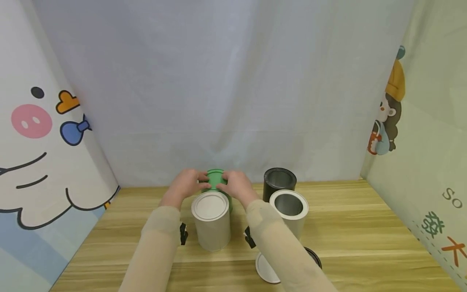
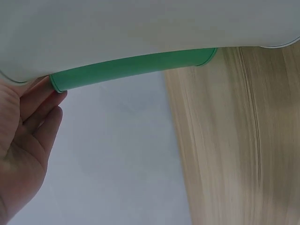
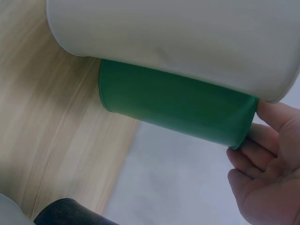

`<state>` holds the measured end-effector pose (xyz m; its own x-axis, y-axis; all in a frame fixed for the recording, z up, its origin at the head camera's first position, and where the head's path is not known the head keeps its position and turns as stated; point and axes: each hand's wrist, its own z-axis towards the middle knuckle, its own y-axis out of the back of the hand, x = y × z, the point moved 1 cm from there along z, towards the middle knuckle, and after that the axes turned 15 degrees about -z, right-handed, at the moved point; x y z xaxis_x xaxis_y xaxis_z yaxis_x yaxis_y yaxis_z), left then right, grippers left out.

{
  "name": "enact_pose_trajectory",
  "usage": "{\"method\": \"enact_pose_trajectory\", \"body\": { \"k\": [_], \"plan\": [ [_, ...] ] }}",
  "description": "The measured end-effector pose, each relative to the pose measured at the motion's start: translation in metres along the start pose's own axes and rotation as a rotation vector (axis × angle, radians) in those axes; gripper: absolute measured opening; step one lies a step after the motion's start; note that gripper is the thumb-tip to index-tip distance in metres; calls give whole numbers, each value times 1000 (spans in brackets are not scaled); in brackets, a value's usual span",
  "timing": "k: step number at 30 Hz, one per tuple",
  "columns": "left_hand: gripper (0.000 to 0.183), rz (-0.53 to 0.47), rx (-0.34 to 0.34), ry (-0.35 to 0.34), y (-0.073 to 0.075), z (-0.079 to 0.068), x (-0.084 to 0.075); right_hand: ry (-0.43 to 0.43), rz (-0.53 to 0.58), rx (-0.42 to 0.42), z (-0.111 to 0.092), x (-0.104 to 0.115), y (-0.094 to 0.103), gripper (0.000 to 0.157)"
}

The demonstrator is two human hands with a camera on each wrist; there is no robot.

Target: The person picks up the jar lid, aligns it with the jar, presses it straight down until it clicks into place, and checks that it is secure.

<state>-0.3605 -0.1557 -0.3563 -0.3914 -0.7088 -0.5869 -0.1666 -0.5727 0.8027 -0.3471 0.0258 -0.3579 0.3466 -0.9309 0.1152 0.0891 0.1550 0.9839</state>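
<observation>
A green can [image 3: 173, 103] with a green lid [image 1: 216, 177] stands at the back of the table, partly behind a closed white can [image 1: 214, 233]. My left hand [image 1: 187, 183] holds the lid's edge from the left, thumb toward the near side and fingers at the far rim. On the opposite side, my right hand [image 1: 237, 184] grips the rim the same way. Both wrist views show the fingertips right at the top end of the green can, while the white can covers much of its body.
To the right stand an open black can [image 1: 270, 190] and, in front of it, an open white can [image 1: 296, 225]. A white lid [image 1: 265, 269] lies near my right forearm, which partly hides a black rim [image 1: 314, 257]. A pale curtain [image 1: 233, 89] hangs behind the wooden table [image 1: 350, 227].
</observation>
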Motion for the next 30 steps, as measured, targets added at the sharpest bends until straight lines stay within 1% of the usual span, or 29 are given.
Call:
{"method": "enact_pose_trajectory", "body": {
  "k": [3,8,12,18,23,27,30],
  "plan": [
    [38,-19,-6,8,-1,-1,1,7,20,-3,-2,-1,-2,26],
    [38,-45,-11,23,-3,-3,2,11,62,-12,-3,-3,-6,43],
    [38,-56,-17,29,-5,-4,5,24,86,-24,-4,-5,-9,45],
    [41,-65,-42,6,-7,-7,6,57,101,-39,-4,-7,-17,47],
    [42,-29,-55,-48,-9,-8,6,69,154,-80,-7,-10,-22,46],
    [42,11,-80,-130,-9,-9,5,74,209,-115,-11,-12,-24,44],
    [40,16,-111,-184,-10,-11,4,87,250,-148,-14,-12,-24,44]
  ]
}}
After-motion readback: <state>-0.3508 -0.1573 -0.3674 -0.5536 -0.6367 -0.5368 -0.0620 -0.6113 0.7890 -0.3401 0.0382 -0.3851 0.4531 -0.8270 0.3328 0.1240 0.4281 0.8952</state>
